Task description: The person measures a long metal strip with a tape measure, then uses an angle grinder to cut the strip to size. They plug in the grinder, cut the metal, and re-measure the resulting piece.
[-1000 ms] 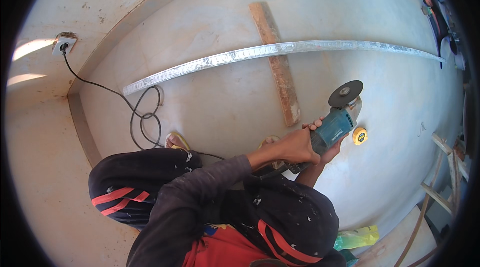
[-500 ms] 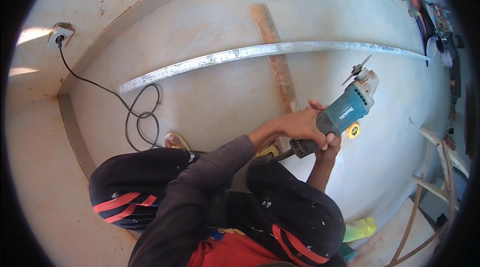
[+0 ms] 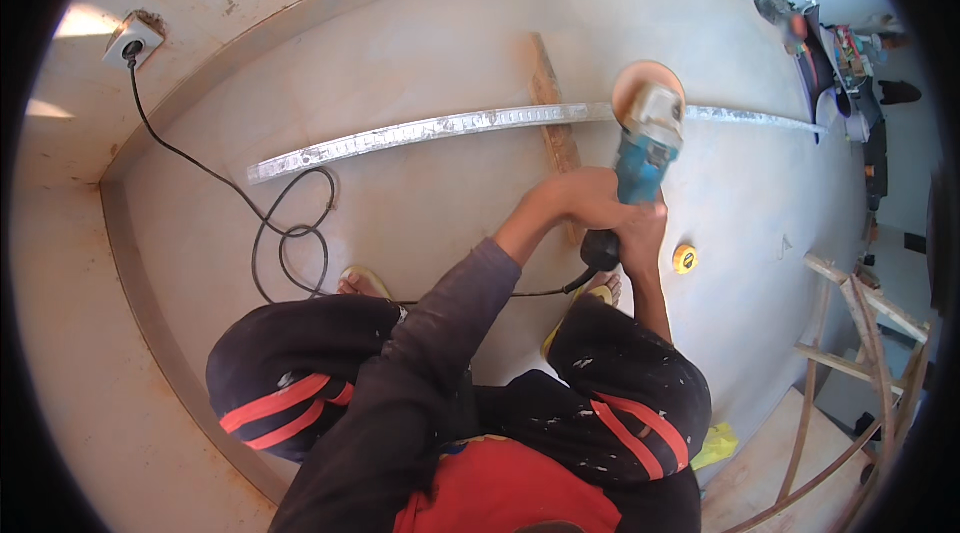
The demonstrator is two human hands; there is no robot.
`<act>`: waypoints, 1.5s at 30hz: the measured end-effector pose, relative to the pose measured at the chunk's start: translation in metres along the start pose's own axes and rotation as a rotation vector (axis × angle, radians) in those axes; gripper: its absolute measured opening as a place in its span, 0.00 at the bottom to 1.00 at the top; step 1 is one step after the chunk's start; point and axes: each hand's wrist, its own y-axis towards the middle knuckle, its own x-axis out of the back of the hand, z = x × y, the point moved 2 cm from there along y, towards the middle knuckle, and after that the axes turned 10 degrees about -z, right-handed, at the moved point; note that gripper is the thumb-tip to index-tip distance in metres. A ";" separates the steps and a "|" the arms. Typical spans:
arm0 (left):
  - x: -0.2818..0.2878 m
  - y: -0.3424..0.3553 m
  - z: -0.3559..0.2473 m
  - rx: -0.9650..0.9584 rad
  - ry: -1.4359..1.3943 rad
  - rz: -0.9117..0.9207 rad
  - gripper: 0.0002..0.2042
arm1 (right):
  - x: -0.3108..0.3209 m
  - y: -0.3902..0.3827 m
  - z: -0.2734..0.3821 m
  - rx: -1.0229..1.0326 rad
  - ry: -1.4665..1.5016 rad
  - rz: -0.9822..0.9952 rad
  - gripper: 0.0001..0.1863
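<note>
A teal angle grinder (image 3: 645, 165) with a round disc (image 3: 630, 88) is held in both my hands, slightly blurred by motion. My left hand (image 3: 580, 198) wraps around its body from the left. My right hand (image 3: 641, 228) closes on it lower down, near the black rear end. The disc and grey head overlap a long silvery metal channel (image 3: 420, 133) in view; whether they touch, I cannot tell. Under the channel, crosswise, lies a reddish-brown wooden board (image 3: 545, 83). The black cord (image 3: 520, 292) leaves the grinder's rear end.
Across the floor the cord loops (image 3: 290, 231) and climbs to a wall socket (image 3: 135, 38) at far left. A yellow tape measure (image 3: 684, 259) lies right of my right hand. At the right stands a wooden frame (image 3: 850, 323); a yellow-green bag (image 3: 715, 444) lies beside my knee.
The grinder has swung left, its head now pointing away from me over the metal channel and its disc showing its round face. Both hands have turned with it, still gripping.
</note>
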 end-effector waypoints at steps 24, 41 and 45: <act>-0.072 0.044 0.059 0.264 -0.637 -0.532 0.27 | 0.011 0.061 -0.060 -0.061 -0.059 0.395 0.42; 0.024 0.065 0.125 -0.218 0.921 -0.813 0.20 | -0.011 0.077 -0.107 -0.115 -0.113 0.207 0.36; -0.035 0.061 0.132 -0.007 0.247 -0.855 0.11 | -0.018 0.077 -0.114 -0.099 -0.151 0.188 0.37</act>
